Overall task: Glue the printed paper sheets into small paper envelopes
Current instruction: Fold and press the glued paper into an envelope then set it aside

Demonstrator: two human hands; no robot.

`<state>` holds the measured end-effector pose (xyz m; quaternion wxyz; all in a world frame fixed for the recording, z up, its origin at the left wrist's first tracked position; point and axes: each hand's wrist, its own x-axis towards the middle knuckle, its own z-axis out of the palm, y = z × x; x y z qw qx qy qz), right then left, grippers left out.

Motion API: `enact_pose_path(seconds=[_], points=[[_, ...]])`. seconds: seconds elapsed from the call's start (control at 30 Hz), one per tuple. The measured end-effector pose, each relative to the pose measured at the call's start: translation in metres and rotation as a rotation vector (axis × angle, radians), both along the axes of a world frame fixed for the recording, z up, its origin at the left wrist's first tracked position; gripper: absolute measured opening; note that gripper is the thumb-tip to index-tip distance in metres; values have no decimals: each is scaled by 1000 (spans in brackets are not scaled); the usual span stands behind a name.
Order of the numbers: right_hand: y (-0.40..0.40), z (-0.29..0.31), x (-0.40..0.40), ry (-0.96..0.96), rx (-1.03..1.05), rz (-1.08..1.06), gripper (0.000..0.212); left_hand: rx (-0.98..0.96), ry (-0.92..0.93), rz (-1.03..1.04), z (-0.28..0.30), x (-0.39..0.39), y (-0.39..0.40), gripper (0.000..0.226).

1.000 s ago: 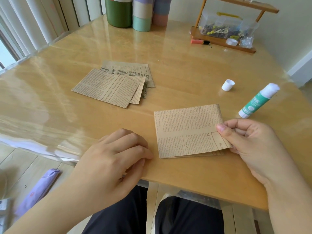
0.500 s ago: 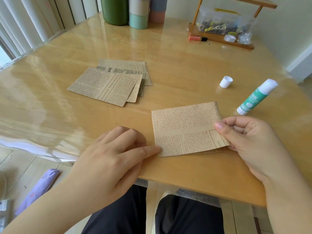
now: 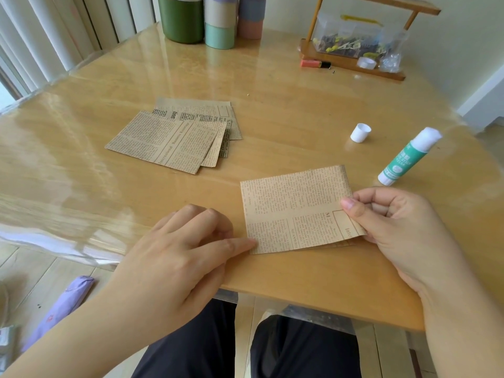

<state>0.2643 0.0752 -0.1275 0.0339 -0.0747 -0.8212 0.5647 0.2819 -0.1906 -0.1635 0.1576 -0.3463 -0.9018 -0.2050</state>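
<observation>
Tabletop (image 3: 300, 110) of glossy pale wood, covered by a clear plastic sheet, carries everything here. On it, near the front edge, lies the folded brown sheet of newspaper-print paper (image 3: 294, 205), the piece being made into an envelope. Its right edge is pinched between thumb and curled fingers of the right hand (image 3: 395, 222), with the lower right corner lifted slightly so that a layer beneath shows. The left hand (image 3: 185, 257) lies on the table with fingers loosely curled and one extended fingertip touching the paper's lower left corner.

The step in hand appears to be aligning and pressing a glued fold. It is best done with the left corner pinned firmly, the layers squared at the right edge, and the seam then smoothed flat from the fold outward, so no wrinkle or skew is set into the glue.

A fanned stack of similar printed sheets (image 3: 174, 137) lies well apart to the left. The green-and-white glue stick (image 3: 409, 156), uncapped, lies just beyond the right hand and could be knocked; its small white cap (image 3: 360, 132) stands apart from it. Three cylindrical containers (image 3: 212, 20) and a wooden rack with a clear box (image 3: 354, 47) are at the far edge, out of the way.
</observation>
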Motion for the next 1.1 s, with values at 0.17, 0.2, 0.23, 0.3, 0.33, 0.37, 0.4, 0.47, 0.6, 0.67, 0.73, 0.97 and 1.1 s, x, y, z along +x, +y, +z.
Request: enact_pose_path(seconds=[0.17, 0.2, 0.23, 0.3, 0.33, 0.37, 0.4, 0.47, 0.6, 0.67, 0.73, 0.97, 1.1], points=[[1, -2, -1, -2, 0, -9, 13, -5, 49, -14, -2, -2, 0, 39], [1, -2, -1, -1, 11, -12, 12, -4, 68, -16, -3, -2, 0, 37], [1, -1, -1, 3, 37, -12, 11, -3, 83, -18, -4, -2, 0, 38], [4, -1, -1, 20, 148, -20, 12, 0, 97, -19, -4, -3, 0, 38], [6, 0, -2, 28, 217, -27, 13, 3, 96, -22, -4, -3, 0, 37], [7, 1, -2, 31, 277, -30, 13, 8, 95, -27, -4, -3, 0, 36], [9, 2, -3, 32, 319, -23, 14, 9, 97, -30, -4, -4, 0, 35], [12, 2, -5, 26, 373, 7, 13, 6, 95, -33, -5, -5, 1, 35], [14, 2, -7, 18, 408, 34, 13, 16, 81, -35, -6, -6, 1, 35], [15, 0, -9, 21, 409, 32, 14, 19, 77, -38, -6, -6, 1, 34], [15, -1, -9, 23, 409, 26, 14, 20, 76, -38, -6, -6, 0, 34], [15, -2, -8, 37, 428, 22, 15, 16, 72, -36, -5, -5, 1, 34], [13, -2, -6, 48, 455, 10, 15, 5, 68, -34, -3, -5, 0, 35]])
